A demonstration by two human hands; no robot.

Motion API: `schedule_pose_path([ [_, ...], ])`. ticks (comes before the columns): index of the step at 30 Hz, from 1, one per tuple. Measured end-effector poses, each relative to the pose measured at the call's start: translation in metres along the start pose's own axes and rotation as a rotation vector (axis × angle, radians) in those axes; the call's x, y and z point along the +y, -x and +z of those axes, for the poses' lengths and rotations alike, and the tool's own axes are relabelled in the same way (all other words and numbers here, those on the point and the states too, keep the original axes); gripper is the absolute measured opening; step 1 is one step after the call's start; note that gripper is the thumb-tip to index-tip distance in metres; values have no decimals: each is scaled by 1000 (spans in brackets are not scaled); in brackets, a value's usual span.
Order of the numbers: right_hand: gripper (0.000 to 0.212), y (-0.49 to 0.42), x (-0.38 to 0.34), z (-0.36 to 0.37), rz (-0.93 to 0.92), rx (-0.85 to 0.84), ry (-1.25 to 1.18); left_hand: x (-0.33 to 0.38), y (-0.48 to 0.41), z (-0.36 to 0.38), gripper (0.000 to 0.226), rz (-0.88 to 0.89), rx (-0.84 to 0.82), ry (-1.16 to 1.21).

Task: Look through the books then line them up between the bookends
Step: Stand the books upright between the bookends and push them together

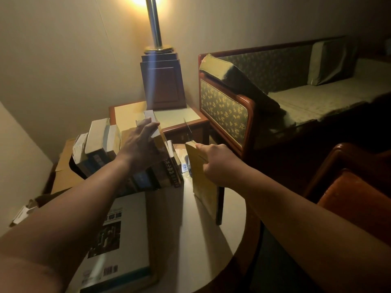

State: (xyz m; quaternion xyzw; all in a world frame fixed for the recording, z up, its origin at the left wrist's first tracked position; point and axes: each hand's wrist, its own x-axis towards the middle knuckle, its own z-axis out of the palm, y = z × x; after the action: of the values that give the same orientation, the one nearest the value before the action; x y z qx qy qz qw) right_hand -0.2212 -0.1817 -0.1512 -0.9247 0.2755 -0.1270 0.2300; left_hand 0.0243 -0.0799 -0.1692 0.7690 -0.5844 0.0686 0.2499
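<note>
While our L hand [137, 144] rests straight-fingered on the book row [171, 172], R hand [215, 163] grips the yellow book [203, 187] upright, frame-right.

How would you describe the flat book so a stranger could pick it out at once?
Find the round table beside the lamp. Before the row of upright books under the left hand lies a large pale book. It alone lies flat, cover up with a dark picture; the others stand, including the yellow book the right hand grips.
</note>
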Motion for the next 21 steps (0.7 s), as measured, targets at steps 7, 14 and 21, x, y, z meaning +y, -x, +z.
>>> schedule_pose_path([
  [7,66,-19,-28,13,-22,103,-6,-2,-1,1,100,-25,16,14],
  [14,64,-50,-41,30,-8,162,-33,-5,-1,3,101,-44,3,21],
  [21,61,-86,-37,44,77,207,-178,-8,1,3,102,-48,4,51],
])
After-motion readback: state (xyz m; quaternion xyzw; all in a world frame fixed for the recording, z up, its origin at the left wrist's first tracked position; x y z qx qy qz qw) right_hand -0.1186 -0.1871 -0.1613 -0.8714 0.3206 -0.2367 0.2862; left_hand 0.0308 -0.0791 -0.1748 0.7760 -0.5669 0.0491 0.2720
